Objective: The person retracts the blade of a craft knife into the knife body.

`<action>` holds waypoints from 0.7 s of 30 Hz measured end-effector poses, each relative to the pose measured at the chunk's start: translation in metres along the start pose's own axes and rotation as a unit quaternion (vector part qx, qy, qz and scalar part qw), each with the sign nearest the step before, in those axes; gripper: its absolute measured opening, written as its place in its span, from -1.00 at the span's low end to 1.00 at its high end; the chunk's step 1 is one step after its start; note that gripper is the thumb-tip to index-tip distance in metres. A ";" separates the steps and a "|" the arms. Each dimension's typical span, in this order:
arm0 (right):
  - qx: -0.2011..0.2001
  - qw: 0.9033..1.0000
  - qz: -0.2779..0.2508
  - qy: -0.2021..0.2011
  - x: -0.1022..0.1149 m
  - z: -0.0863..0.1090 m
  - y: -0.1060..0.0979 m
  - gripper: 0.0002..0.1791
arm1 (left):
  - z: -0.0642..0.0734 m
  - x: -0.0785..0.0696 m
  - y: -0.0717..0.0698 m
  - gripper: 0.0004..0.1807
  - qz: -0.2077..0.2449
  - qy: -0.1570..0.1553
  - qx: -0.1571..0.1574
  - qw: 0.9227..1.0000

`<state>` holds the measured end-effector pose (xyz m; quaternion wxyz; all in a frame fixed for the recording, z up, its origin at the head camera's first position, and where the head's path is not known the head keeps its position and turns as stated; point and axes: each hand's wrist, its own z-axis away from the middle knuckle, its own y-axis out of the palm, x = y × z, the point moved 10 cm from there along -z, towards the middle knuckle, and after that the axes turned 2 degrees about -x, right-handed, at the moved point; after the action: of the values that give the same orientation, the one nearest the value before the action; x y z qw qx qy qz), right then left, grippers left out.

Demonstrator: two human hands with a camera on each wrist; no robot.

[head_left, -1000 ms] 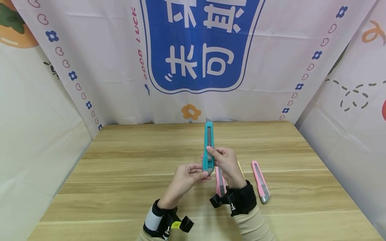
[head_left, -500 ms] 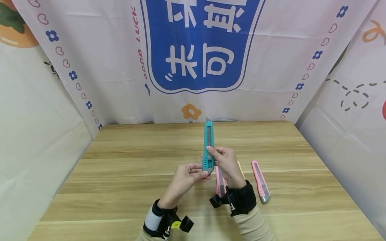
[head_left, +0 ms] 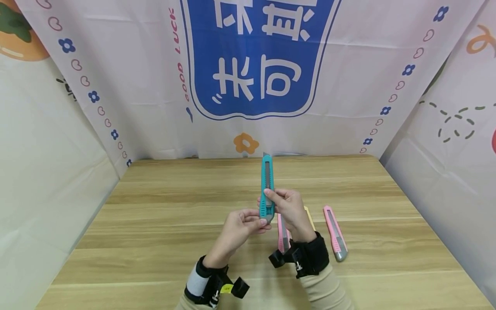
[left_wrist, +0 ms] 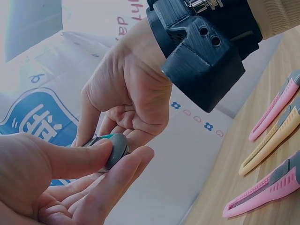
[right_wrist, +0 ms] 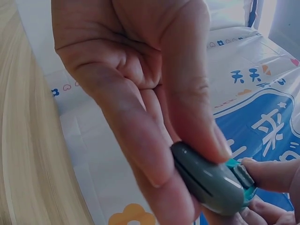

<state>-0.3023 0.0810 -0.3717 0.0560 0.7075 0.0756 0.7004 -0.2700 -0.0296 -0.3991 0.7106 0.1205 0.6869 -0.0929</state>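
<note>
A teal utility knife (head_left: 267, 176) is held upright above the table, its slot facing the head camera. A small piece of blade shows at its top end. My left hand (head_left: 241, 230) pinches the knife's grey end cap (left_wrist: 117, 152) between thumb and fingers. Higher up, my right hand (head_left: 292, 211) grips the body, its thumb near the slider (right_wrist: 243, 176). Most of the right hand's fingers are hidden behind the knife in the head view.
On the wooden table (head_left: 155, 232) lie a pink utility knife (head_left: 335, 234), a second pink utility knife (head_left: 283, 237) partly behind my right wrist, and a yellow one (head_left: 309, 217) mostly hidden. A printed white cloth (head_left: 155, 129) hangs behind the table.
The teal knife has shifted very slightly to the left in the head view. Both hands keep their hold, and the knives on the table have not moved.
</note>
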 end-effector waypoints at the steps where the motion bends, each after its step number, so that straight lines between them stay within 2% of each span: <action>1: 0.001 1.000 0.000 0.000 0.000 0.000 0.000 -0.64 | 0.000 0.000 0.000 -0.70 0.002 0.000 0.000 1.000; 21: 0.016 1.000 0.007 0.005 0.000 0.001 0.003 -0.64 | 0.000 0.000 -0.002 -0.70 0.012 -0.003 -0.004 1.000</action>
<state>-0.3009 0.0784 -0.3711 0.0392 0.7055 0.0817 0.7029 -0.2706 -0.0318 -0.3989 0.7145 0.1258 0.6834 -0.0823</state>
